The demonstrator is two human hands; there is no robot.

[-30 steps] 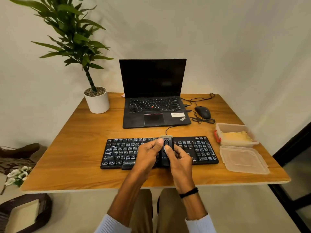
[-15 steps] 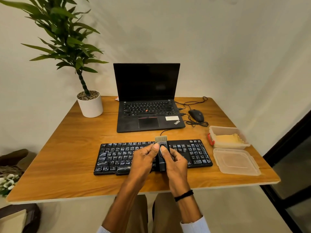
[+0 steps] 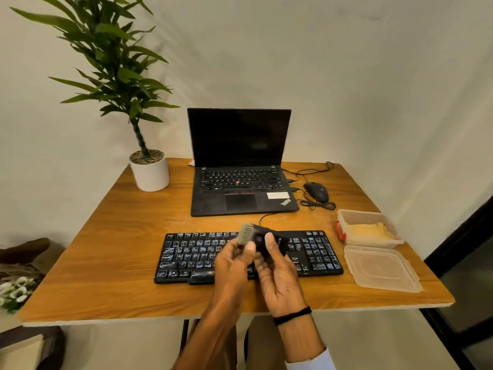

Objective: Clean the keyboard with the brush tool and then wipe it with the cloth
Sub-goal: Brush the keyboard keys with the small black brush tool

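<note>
Head view showed our left hand [image 3: 232, 263] and right hand [image 3: 280, 273] pinching the brush tool [image 3: 260, 232] above the keyboard [image 3: 192, 255], seemingly readying it.

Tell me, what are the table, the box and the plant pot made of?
The table looks like wood or wood-look laminate: orange-brown grain streaks, slight sheen. The box looks like thin plastic: cloudy and see-through. The plant pot is smooth matte white, maybe ceramic or plastic.

The orange-brown wooden table [image 3: 106, 263] looks smooth with a soft sheen, the black plastic keyboard [image 3: 192, 257] matt and dust-streaked, the rectangular translucent plastic box [image 3: 365, 217] and its flat lid [image 3: 381, 268] cloudy.
</note>
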